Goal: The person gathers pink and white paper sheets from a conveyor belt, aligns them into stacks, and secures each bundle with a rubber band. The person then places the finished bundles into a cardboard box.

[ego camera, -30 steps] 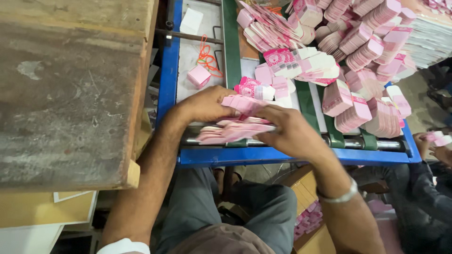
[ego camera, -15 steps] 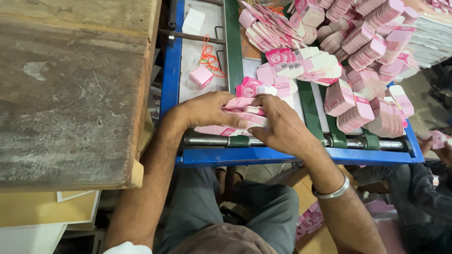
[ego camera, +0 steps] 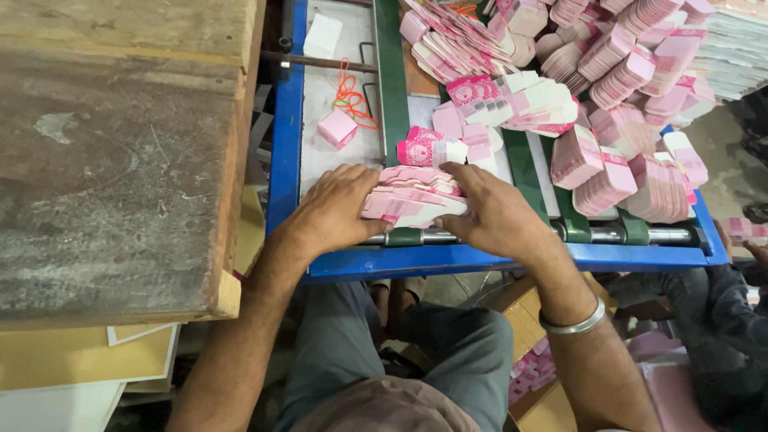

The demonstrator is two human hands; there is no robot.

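A: Largest item first?
B: Worn wooden tabletop point(ego camera: 104, 152), left of the left hand. Next, the blue-framed conveyor table point(ego camera: 480, 260), its near rail under both wrists.

A: Stock on it?
B: Heaps of pink flat cartons point(ego camera: 616, 112), beyond and right of the right hand.

A: Hands?
B: Left hand point(ego camera: 340, 210) and right hand point(ego camera: 496, 214) press in from opposite sides, clamped on a fanned stack of pink cartons point(ego camera: 412, 196) between them, over the steel roller point(ego camera: 656, 236).

A: Small items?
B: Silver bangle point(ego camera: 572, 324) on the right wrist; orange rubber bands point(ego camera: 350, 94) and a folded pink box point(ego camera: 337, 128) beyond the left hand.
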